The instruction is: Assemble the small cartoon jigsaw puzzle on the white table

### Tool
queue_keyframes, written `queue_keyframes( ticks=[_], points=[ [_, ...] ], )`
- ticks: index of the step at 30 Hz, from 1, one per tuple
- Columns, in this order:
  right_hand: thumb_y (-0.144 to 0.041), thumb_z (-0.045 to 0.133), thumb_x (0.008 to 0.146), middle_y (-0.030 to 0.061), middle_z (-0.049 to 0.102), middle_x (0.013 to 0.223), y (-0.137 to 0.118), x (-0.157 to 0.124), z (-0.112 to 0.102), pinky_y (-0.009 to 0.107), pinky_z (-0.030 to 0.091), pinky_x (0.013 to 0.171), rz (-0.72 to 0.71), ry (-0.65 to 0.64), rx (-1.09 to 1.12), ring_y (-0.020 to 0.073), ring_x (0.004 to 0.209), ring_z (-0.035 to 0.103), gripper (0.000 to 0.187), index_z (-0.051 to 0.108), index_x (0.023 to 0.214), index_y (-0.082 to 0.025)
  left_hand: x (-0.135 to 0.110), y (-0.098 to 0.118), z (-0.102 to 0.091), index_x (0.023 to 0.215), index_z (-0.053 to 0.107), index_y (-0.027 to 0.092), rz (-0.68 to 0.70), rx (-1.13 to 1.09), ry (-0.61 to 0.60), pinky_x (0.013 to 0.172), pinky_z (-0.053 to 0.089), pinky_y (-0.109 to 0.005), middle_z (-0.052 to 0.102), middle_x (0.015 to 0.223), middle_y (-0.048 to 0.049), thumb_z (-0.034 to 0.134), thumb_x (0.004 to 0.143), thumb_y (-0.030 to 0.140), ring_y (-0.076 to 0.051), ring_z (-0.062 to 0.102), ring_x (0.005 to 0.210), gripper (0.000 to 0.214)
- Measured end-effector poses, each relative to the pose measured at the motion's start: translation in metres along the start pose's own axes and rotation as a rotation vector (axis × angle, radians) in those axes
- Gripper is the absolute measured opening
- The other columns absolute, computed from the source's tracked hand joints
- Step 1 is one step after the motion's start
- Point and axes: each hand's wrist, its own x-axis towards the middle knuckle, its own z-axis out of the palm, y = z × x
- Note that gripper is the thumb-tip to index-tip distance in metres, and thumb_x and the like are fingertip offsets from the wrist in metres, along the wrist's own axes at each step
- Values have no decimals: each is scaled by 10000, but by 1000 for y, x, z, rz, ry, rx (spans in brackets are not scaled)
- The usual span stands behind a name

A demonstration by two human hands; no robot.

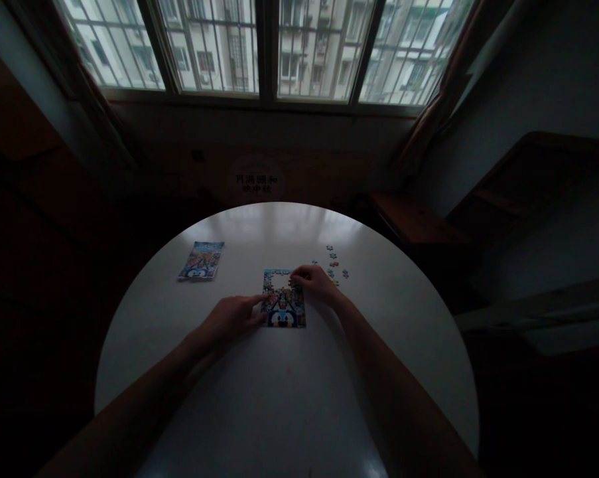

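While your left hand (232, 318), forefinger out and holding nothing, presses the puzzle's (283, 311) left edge, likely to steady it at mid-table (279, 398), your right hand (315, 282) pinches a piece (292, 279) over its unfilled top; spares (333, 262) lie near, probably for easy reach.

Room dim. The only light is daylight from the wide barred window (264, 46) in the far wall. Pale apartment blocks (219, 40) show through the bars. A curtain (441, 99) hangs gathered at the window's right end. Below the sill is a brown wall panel (309, 169) with dark lettering, illegible. The round white table (279, 411) is glossy and reflects the window at its far edge. Dark wooden furniture (418, 222) stands at right, detail lost in shadow. Left side near black.
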Motion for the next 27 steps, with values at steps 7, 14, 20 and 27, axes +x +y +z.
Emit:
queue_keyframes(
  ticks=[7, 14, 20, 27],
  points=[
    [-184, 597, 768, 60, 710, 760, 1, -1, 2, 253, 471, 658, -25, -3, -62, 141, 686, 623, 127, 707, 801, -131, -1, 2, -2, 1304, 508, 271, 2, 0, 3, 569, 362, -230, 645, 702, -2, 470, 862, 441, -136, 556, 588, 476],
    [-165, 614, 754, 52, 684, 754, 1, -1, 3, 254, 469, 674, -62, 29, -123, 142, 702, 608, 103, 708, 786, -136, -1, 2, -2, 1305, 509, 267, -5, -12, -8, 560, 346, -228, 645, 694, -4, 471, 858, 436, -141, 556, 594, 479],
    [-179, 646, 745, 50, 649, 764, -1, -3, 1, 255, 464, 668, -78, 27, -169, 130, 687, 583, 89, 715, 784, -141, 0, 0, 1, 1311, 501, 272, 12, -16, 6, 570, 358, -235, 654, 715, -9, 473, 861, 448, -141, 558, 597, 484],
    [-166, 677, 732, 45, 608, 777, -4, -4, 1, 246, 450, 654, -64, 17, -190, 115, 673, 561, 85, 720, 794, -126, 1, -2, 4, 1293, 516, 285, 15, -8, 24, 542, 342, -228, 643, 683, 2, 478, 857, 456, -135, 563, 587, 469]
  ],
)
